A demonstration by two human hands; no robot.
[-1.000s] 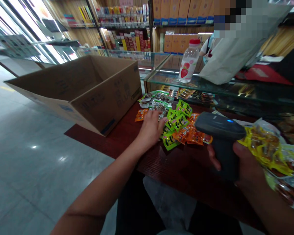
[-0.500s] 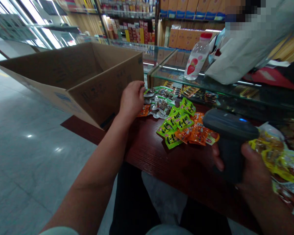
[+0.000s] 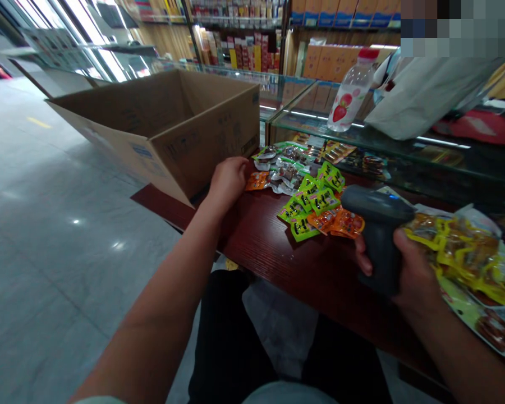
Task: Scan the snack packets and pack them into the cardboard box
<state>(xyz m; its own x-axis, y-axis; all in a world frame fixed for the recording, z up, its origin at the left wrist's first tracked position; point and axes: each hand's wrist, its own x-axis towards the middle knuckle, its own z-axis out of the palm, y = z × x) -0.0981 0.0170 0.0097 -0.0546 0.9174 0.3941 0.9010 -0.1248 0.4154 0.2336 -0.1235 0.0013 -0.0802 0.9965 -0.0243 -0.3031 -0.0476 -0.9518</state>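
Note:
My right hand (image 3: 416,275) grips a dark barcode scanner (image 3: 379,235) by its handle, above the dark red tabletop. A small blue light shows on top of the scanner. Just beyond its head lie green snack packets (image 3: 315,199) partly over orange snack packets (image 3: 336,221). My left hand (image 3: 228,180) is at the table by the cardboard box, its fingers curled and the fingertips hidden. Right beside it are an orange packet (image 3: 257,180) and several clear and silver snack packets (image 3: 288,171); I cannot tell whether it touches them.
A large open cardboard box (image 3: 210,140) stands at the table's left end. Yellow-edged snack packs (image 3: 467,252) lie by my right forearm. Behind the tabletop (image 3: 269,235) is a glass display counter (image 3: 404,148) bearing a strawberry-print bottle (image 3: 349,92). A person in pale clothing is behind the counter.
The camera view has shifted, so most things appear further right. My left hand has drawn back slightly from the silver packets. The scanner in my right hand has moved left, nearer the orange packets.

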